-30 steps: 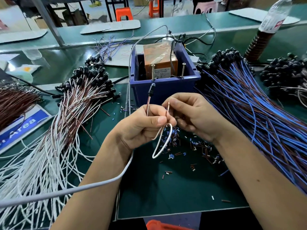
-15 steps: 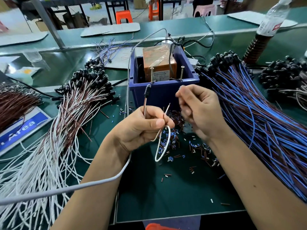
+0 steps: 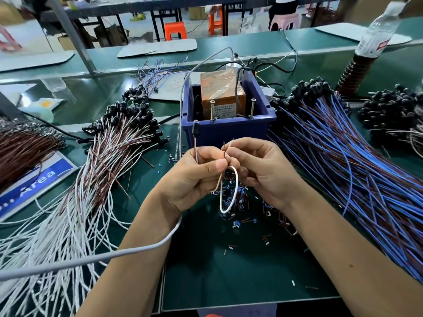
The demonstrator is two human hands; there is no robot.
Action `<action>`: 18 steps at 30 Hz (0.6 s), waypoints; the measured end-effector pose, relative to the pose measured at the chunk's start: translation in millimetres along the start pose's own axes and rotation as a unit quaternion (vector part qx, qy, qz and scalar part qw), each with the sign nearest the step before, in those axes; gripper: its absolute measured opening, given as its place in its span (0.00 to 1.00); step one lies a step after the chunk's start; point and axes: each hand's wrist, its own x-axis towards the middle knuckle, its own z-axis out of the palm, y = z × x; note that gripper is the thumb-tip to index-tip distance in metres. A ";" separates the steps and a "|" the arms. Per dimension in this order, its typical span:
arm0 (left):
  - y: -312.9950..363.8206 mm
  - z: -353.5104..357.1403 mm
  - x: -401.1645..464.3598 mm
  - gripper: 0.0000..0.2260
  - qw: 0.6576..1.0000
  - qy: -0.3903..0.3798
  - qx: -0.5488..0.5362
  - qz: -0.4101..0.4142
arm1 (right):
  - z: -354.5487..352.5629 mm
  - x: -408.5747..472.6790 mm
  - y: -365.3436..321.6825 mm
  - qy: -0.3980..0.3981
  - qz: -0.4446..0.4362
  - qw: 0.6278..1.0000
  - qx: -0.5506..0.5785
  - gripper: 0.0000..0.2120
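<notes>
Back at the wire (image 3: 237, 186) the right hand (image 3: 263, 177) is seen, bare tips pinched by its curled fingers (image 3: 238, 154) before the blue bin (image 3: 229, 132). The wire is gripped upright in the left hand (image 3: 194, 181), black plug (image 3: 195, 130) pointed up, loop hung below. "Area" is read on the sign (image 3: 39, 181).

A bin (image 3: 229, 131) stood on the table (image 3: 251, 271) with a box (image 3: 223, 92) in it. One pile of wires (image 3: 91, 179) lay left of it, a second pile (image 3: 343, 168) right. Before it a wire (image 3: 237, 188) hung over scraps (image 3: 240, 219); a bottle (image 3: 375, 40) stood behind, far right.
</notes>
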 end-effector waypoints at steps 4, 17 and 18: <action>-1.8 2.6 4.7 0.05 0.997 0.042 0.049 0.037 | -0.9 -0.1 -4.3 0.002 -0.028 0.999 0.044 0.03; -4.8 5.9 21.6 0.04 0.773 0.443 0.308 0.334 | -7.6 5.2 -8.6 0.417 -0.291 0.780 -0.366 0.06; -5.2 7.0 23.2 0.04 0.756 0.458 0.324 0.338 | -5.7 6.0 -8.9 0.413 -0.307 0.769 -0.380 0.06</action>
